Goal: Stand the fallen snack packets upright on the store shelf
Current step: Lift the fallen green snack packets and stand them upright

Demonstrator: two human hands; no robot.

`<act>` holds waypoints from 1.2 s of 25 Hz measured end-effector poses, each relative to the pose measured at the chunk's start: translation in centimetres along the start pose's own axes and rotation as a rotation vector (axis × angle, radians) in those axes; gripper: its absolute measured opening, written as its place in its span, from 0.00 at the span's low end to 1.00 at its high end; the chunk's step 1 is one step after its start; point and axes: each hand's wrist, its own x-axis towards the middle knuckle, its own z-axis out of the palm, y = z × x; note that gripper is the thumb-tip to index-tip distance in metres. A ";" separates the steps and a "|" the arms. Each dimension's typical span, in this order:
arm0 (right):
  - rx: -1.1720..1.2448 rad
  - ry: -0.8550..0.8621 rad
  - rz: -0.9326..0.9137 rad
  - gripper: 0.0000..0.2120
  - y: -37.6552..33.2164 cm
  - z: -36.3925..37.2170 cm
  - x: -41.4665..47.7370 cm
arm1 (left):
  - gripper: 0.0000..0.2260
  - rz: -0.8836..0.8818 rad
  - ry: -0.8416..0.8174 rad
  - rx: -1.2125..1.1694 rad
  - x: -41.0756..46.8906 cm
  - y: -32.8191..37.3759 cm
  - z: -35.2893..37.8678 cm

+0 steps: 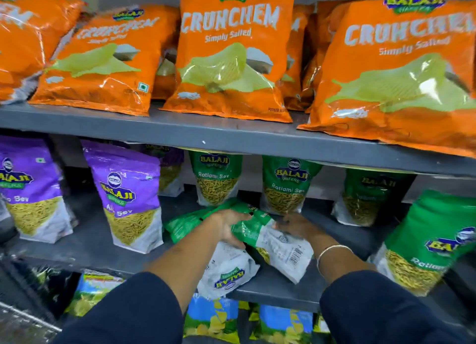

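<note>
Left hand [229, 226] and right hand [296, 226] both grip fallen green packets [260, 230] on the middle shelf [90, 243]. Upright behind: "Balaji Wafers Ratlami Sev" [288, 186]. Above: orange "Crunchem Simply Salted" [231, 52].

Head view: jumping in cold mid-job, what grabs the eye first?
The glossy orange crisp bags filling the top shelf dominate. Below, on the grey metal middle shelf, both hands work a heap of fallen green-and-white sev packets: left hand in a grip on one, right hand beside it. Purple sev pouches stand upright at left.
</note>
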 end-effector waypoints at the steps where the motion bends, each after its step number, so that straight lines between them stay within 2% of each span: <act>1: -0.015 -0.025 0.033 0.20 0.6 0.2 0.6 | 0.34 -0.021 -0.001 -0.020 0.1 -0.4 0.6; 3: 0.004 -0.048 0.062 0.18 2.0 0.5 1.9 | 0.34 -0.057 -0.022 -0.034 0.4 -1.1 2.0; 5: 0.041 -0.068 0.073 0.22 2.6 0.6 2.7 | 0.32 -0.071 -0.027 -0.061 0.8 -1.2 3.2; 7: 0.067 -0.048 0.087 0.18 2.9 1.0 3.1 | 0.32 -0.084 -0.020 -0.088 1.2 -1.3 4.0; 9: 0.063 -0.052 0.118 0.20 3.0 1.3 3.1 | 0.31 -0.077 0.011 -0.059 1.8 -1.4 4.4; 11: 0.002 -0.086 0.115 0.12 2.4 0.9 2.5 | 0.28 -0.018 0.026 0.012 2.1 -1.5 5.1; 14: 0.047 -0.132 0.166 0.18 2.3 0.2 2.1 | 0.21 0.007 0.073 -0.014 2.4 -1.8 5.5; 17: 0.255 -0.192 0.207 0.39 2.9 0.3 2.3 | 0.09 0.006 0.087 -0.106 3.0 -2.5 4.9; 18: 0.341 -0.225 0.242 0.39 2.9 0.3 2.2 | 0.11 0.008 0.081 -0.088 3.2 -2.8 4.6; 20: 0.456 -0.302 0.249 0.25 2.2 0.1 1.6 | 0.18 0.036 0.077 -0.047 2.8 -3.0 4.2; 21: 0.502 -0.298 0.236 0.21 1.8 -0.3 1.2 | 0.18 0.061 0.094 -0.061 2.5 -3.1 4.1; 22: 0.528 -0.282 0.212 0.22 1.6 -0.7 0.8 | 0.16 0.097 0.123 -0.083 2.5 -3.2 4.0; 24: 0.555 -0.232 0.145 0.32 1.3 -1.4 0.2 | 0.09 0.156 0.207 -0.102 2.4 -3.1 3.8; 26: 0.546 -0.159 0.072 0.44 1.7 -2.1 -0.2 | 0.08 0.245 0.232 -0.106 2.0 -2.8 3.9; 27: 0.546 -0.118 0.039 0.43 1.9 -2.5 -0.7 | 0.08 0.314 0.207 -0.100 2.0 -2.4 4.1; 28: 0.567 -0.058 0.002 0.36 1.7 -3.0 -1.6 | 0.10 0.397 0.181 -0.069 2.1 -2.0 4.3; 30: 0.597 0.051 -0.091 0.28 2.1 -3.3 -2.6 | 0.21 0.550 0.152 0.042 2.7 -1.4 5.1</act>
